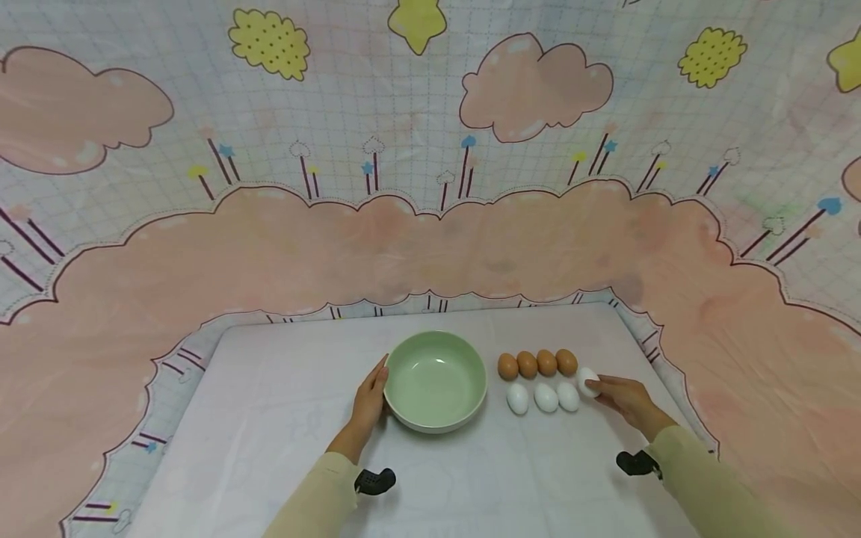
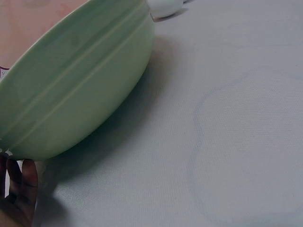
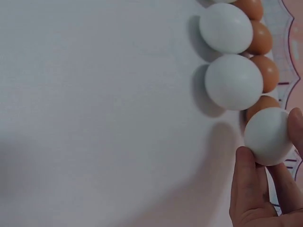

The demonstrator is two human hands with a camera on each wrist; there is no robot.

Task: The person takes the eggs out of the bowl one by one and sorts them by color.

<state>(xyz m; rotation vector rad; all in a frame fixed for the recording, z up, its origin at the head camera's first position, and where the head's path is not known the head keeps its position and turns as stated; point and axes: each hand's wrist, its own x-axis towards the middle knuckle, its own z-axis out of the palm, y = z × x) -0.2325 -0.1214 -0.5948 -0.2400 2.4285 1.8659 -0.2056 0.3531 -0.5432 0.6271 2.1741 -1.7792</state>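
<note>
A: White egg, smooth oval, at the right end of the egg rows. Head view: right hand pinches it in its fingertips, at about 3 o'clock of the round pale-green ceramic bowl. Three more white eggs lie in a row beside it, four brown eggs in a row behind.

B: Left hand?

A: Left hand lies flat against the bowl's rim at 9 o'clock, fingers straight, touching and not wrapped round. All of it sits on a white tabletop.

B: Step?

A: Looks like the pick-up of the egg, grasp just made. Can't tell if it's off the table. Next it would need a lift and a carry toward 9 o'clock, over the other eggs, without squeezing hard.

B: Left wrist view?

A: Bowl wall fills the frame, fingertips at its base, bottom left. A sliver of a white egg at top.

B: Right wrist?

A: Egg held between thumb and fingers, at 12 o'clock of the palm. Two white eggs just beyond it, brown ones to the right.
</note>
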